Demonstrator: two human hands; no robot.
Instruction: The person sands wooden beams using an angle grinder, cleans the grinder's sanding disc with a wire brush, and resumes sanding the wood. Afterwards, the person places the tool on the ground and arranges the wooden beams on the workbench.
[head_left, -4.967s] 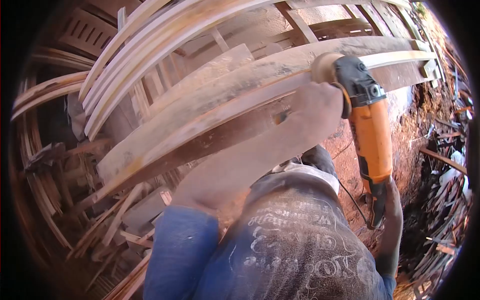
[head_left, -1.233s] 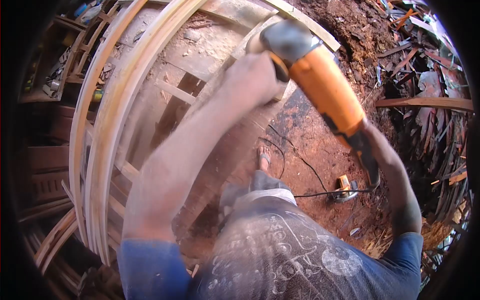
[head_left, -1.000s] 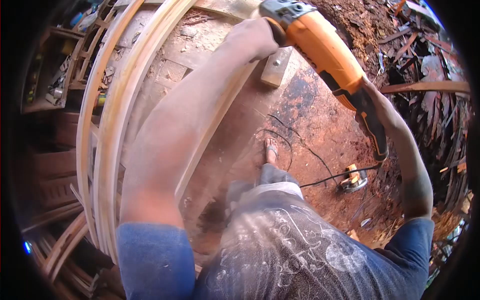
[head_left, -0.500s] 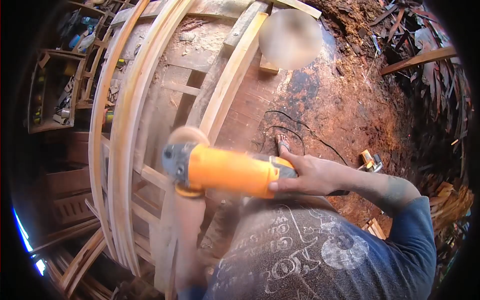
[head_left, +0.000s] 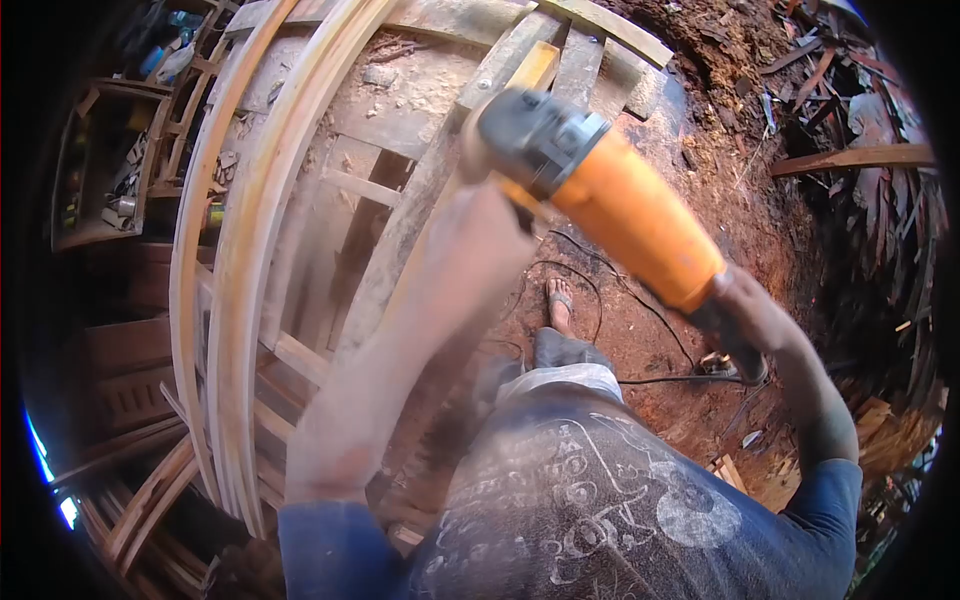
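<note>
An orange power tool (head_left: 640, 220) with a dark head and a round, blurred disc lies slantwise over a long pale wooden strip (head_left: 535, 68). My left hand (head_left: 480, 230) is closed near the tool's head, around its side handle, and is smeared by motion. My right hand (head_left: 745, 305) wraps round the dark rear grip at the other end. The disc is at the strip; whether they touch is hard to tell. My left forearm hides part of the strip.
Curved wooden strips (head_left: 245, 250) stand at the left. A wooden box (head_left: 100, 215) with small items is at the far left. A black cord (head_left: 650, 380) and a second tool (head_left: 715, 365) lie on the reddish ground near my foot (head_left: 560, 305). Wood scraps (head_left: 870, 230) are heaped at the right.
From half a second ago, the tool has swung from near my body up and forward along the strip, its head now farther away. My right hand has moved right, onto the rear grip.
</note>
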